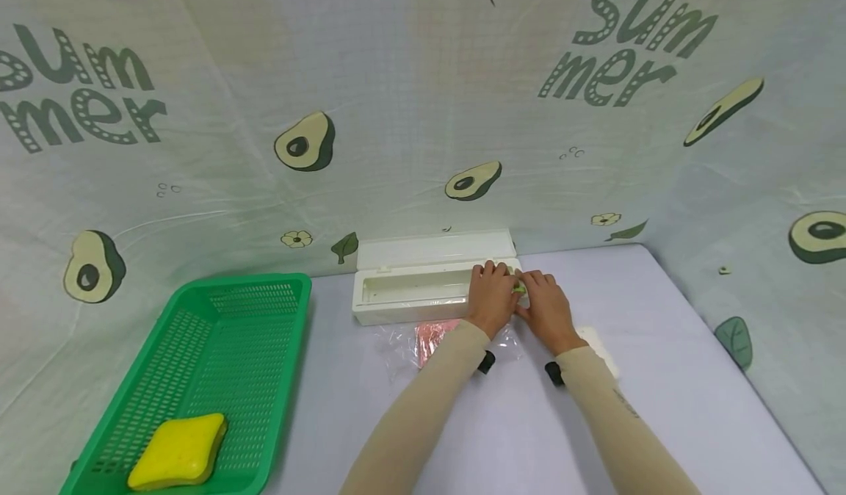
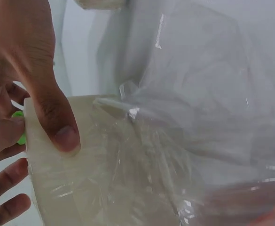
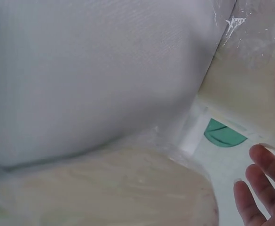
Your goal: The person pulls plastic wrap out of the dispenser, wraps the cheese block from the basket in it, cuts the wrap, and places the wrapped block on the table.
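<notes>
A long white box (image 1: 410,308) lies at the back of the table with its lid (image 1: 436,249) raised. At its right end, my left hand (image 1: 490,297) grips the box wall; in the left wrist view the thumb (image 2: 57,122) lies flat on the outer face. Beside it, my right hand (image 1: 547,311) pinches a small bright green piece (image 1: 519,288) at the box's end. That green piece (image 2: 19,127) is mostly covered by fingers, so its kind cannot be told. In the right wrist view several fingers (image 3: 264,183) of the right hand extend loosely.
Clear plastic with a pink packet (image 1: 432,337) lies before the box. A flat white thing (image 1: 598,348) is partly behind the right forearm. At left stands a green basket (image 1: 300,333) holding a yellow sponge-like block (image 1: 178,451). A printed cloth (image 1: 396,113) hangs behind.
</notes>
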`<state>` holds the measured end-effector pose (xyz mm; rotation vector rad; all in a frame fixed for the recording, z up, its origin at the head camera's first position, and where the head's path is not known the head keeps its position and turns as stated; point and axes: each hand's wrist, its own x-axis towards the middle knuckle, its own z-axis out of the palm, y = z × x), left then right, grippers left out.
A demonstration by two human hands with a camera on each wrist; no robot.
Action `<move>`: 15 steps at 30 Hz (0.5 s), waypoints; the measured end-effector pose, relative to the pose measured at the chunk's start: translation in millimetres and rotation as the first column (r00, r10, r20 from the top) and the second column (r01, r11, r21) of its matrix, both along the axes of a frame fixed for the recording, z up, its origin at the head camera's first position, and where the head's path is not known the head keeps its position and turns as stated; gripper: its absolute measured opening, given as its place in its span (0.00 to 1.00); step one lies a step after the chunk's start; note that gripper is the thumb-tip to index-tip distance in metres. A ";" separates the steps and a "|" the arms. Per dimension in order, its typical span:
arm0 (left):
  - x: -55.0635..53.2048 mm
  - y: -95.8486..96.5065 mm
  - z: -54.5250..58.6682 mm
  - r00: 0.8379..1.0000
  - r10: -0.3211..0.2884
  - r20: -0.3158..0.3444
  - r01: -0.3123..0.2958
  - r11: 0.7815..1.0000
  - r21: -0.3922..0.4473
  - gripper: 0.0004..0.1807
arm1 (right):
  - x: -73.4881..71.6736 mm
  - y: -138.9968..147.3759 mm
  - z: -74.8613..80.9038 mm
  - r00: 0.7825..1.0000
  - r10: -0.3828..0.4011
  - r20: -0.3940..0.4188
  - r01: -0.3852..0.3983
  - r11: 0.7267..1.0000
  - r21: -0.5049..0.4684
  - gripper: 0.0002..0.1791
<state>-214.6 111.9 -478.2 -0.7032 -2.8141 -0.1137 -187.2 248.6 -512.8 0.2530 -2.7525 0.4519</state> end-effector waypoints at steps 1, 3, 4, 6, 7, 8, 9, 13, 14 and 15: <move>-0.4 -0.3 0.3 1.000 -0.003 -0.003 0.003 1.000 -0.011 0.14 | 0.3 0.2 -0.1 1.000 -0.003 0.000 0.003 1.000 0.002 0.38; -1.2 -1.3 1.0 1.000 -0.008 -0.012 0.008 0.999 -0.037 0.14 | 0.9 0.6 -0.3 1.000 -0.007 -0.006 0.007 1.000 0.003 0.39; -1.6 -2.1 1.3 1.000 -0.012 -0.017 0.011 0.999 -0.051 0.13 | 1.4 0.7 -0.2 1.000 -0.010 -0.012 0.010 1.000 0.005 0.39; -2.5 -4.0 1.9 0.999 -0.022 -0.029 0.020 0.997 -0.080 0.13 | 2.0 1.2 -0.2 1.000 -0.015 -0.024 0.015 1.000 0.005 0.39; -3.0 -5.3 2.2 0.999 -0.029 -0.036 0.025 0.995 -0.093 0.13 | 2.2 1.4 -0.1 0.999 -0.017 -0.030 0.017 1.000 0.005 0.39; -3.4 -6.5 2.4 0.999 -0.036 -0.040 0.032 0.994 -0.104 0.13 | 2.4 1.4 0.0 0.999 -0.018 -0.034 0.019 1.000 0.006 0.39; -3.8 -8.1 3.1 0.998 -0.044 -0.041 0.039 0.993 -0.112 0.13 | 2.5 1.5 0.1 0.999 -0.020 -0.037 0.021 1.000 0.008 0.39; -5.7 -15.0 6.2 0.996 -0.072 -0.042 0.066 0.989 -0.133 0.14 | 2.8 1.0 0.6 0.999 -0.023 -0.047 0.024 1.000 0.014 0.38; -6.2 -16.8 7.3 0.996 -0.076 -0.042 0.069 0.988 -0.135 0.13 | 3.0 0.8 0.7 0.998 -0.023 -0.050 0.024 1.000 0.015 0.37; -6.6 -18.6 8.2 0.996 -0.078 -0.036 0.072 0.988 -0.137 0.13 | 3.2 0.6 0.6 0.998 -0.024 -0.055 0.024 1.000 0.014 0.37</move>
